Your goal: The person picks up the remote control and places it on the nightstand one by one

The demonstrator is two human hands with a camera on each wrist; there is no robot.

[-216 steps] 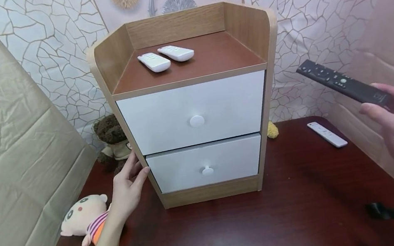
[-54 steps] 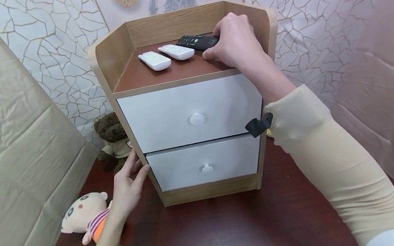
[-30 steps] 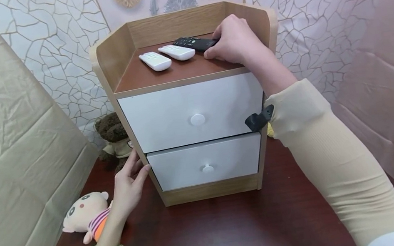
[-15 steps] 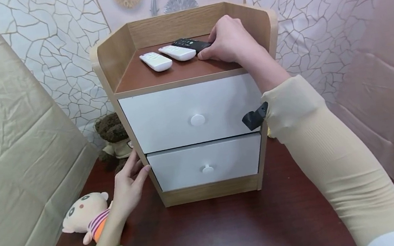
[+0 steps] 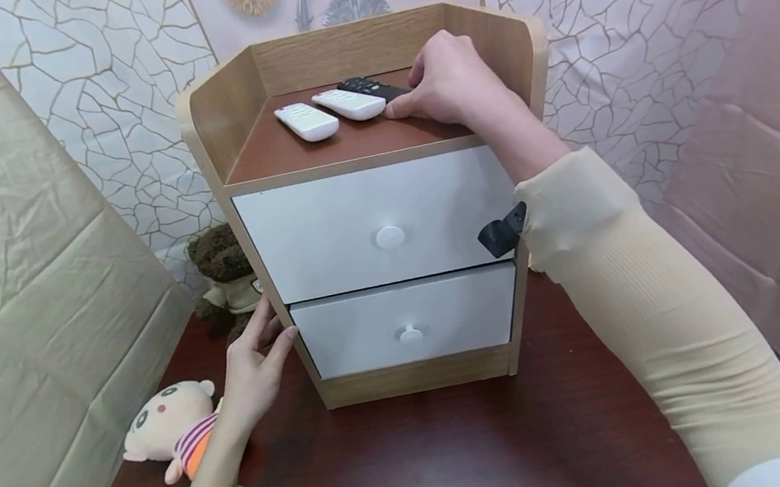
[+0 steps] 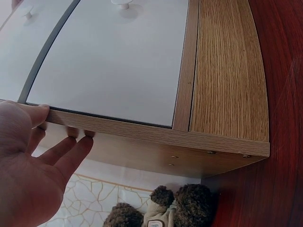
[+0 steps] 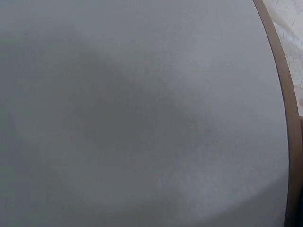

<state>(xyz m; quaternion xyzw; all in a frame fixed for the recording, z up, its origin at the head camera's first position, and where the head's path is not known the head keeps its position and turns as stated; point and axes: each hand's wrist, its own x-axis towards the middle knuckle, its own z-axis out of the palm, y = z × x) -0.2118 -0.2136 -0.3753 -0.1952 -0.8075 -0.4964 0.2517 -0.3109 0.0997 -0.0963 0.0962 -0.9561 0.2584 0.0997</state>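
The near end of the slim black plastic remote control [image 5: 370,90] is covered by the person's right hand [image 5: 451,83], one long side is partly behind a rounded white remote [image 5: 350,105], and the right wrist view gives mostly a white drawer front [image 7: 142,113], so I cannot tell whether it lies fully flat. The right grip pinches this end between thumb and fingers; the free part, with small pale buttons, points away leftward at the reddish-brown top [image 5: 347,148] of the wooden cabinet [image 5: 420,377], whose left edge the left hand [image 5: 253,373] touches with relaxed fingers.
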